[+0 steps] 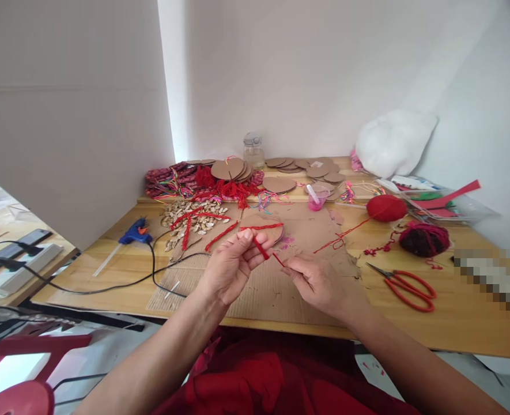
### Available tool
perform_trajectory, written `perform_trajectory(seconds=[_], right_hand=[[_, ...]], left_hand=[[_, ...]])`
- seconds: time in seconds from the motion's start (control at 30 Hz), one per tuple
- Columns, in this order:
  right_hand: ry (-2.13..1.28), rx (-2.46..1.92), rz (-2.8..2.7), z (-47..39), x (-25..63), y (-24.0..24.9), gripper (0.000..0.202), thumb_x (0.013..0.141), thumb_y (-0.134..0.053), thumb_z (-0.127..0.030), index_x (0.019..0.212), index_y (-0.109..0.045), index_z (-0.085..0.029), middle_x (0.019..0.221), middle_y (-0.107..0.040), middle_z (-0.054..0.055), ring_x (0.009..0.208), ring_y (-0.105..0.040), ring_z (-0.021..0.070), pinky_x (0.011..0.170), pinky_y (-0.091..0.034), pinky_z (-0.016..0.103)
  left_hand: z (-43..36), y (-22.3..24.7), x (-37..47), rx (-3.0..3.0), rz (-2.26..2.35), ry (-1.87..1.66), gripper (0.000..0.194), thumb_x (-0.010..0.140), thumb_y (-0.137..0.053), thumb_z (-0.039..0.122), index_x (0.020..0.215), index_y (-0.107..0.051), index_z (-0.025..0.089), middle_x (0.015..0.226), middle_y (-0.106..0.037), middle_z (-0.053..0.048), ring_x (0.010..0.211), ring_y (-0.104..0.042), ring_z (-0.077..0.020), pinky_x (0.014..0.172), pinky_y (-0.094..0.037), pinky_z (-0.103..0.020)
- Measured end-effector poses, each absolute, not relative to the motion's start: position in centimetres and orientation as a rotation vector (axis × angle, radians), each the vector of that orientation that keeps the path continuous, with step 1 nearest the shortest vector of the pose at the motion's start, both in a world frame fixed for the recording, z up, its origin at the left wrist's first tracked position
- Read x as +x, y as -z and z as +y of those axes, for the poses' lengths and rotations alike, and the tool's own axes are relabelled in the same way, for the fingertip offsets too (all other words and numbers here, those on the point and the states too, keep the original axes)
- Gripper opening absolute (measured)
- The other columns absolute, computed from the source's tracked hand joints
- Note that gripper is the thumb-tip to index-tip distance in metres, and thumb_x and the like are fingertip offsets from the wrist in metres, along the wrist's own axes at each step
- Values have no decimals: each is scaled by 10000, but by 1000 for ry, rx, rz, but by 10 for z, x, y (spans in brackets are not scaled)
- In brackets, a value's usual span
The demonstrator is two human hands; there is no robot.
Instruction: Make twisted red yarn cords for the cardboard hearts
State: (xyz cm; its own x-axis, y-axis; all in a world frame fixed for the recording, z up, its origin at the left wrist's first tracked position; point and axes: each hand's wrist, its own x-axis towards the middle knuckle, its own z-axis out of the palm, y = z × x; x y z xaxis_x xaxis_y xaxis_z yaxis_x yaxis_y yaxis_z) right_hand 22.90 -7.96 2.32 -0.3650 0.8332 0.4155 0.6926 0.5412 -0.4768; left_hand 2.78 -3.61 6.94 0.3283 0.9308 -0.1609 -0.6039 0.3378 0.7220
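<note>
My left hand (233, 262) pinches a length of red yarn (261, 250) between thumb and fingers above a sheet of cardboard (246, 294). My right hand (313, 279) is closed on the thin end of the same yarn, a little to the right, and the strand runs between the two hands. Just beyond my left hand lies a round cardboard disc (263, 222) with a red braided cord (269, 226) across it. More red braided cords (222, 236) rest to the left, some on a heap of pistachio-like shells (194, 222).
A blue glue gun (136, 231) with a trailing black cable stands left. Orange-handled scissors (410, 288), a red yarn ball (386, 207) and a dark yarn ball (423, 239) lie right. Stacked discs (229, 169), a glass jar (253, 151) and a pink cup (317, 199) are behind.
</note>
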Motion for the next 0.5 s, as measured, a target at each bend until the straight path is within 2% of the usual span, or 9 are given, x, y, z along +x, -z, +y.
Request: perform_trajectory(seconds=[0.33, 0.5], right_hand=[[-68, -1400, -2108, -67, 284, -2, 243, 993, -459, -159, 859, -659, -189, 779, -645, 46, 816, -543, 215, 755, -408, 341], [32, -1399, -2036, -67, 291, 7, 194, 984, -476, -169, 963, -667, -196, 948, -681, 69, 927, -576, 241, 864, -437, 395]], left_hand=[[-44, -71, 5, 652, 629, -1097, 142, 855, -710, 207, 788, -623, 117, 800, -668, -36, 819, -709, -175, 832, -605, -308], [-48, -61, 2, 666, 618, -1067, 169, 841, -735, 239, 793, -620, 124, 811, -663, -42, 814, -696, -175, 826, -590, -306]])
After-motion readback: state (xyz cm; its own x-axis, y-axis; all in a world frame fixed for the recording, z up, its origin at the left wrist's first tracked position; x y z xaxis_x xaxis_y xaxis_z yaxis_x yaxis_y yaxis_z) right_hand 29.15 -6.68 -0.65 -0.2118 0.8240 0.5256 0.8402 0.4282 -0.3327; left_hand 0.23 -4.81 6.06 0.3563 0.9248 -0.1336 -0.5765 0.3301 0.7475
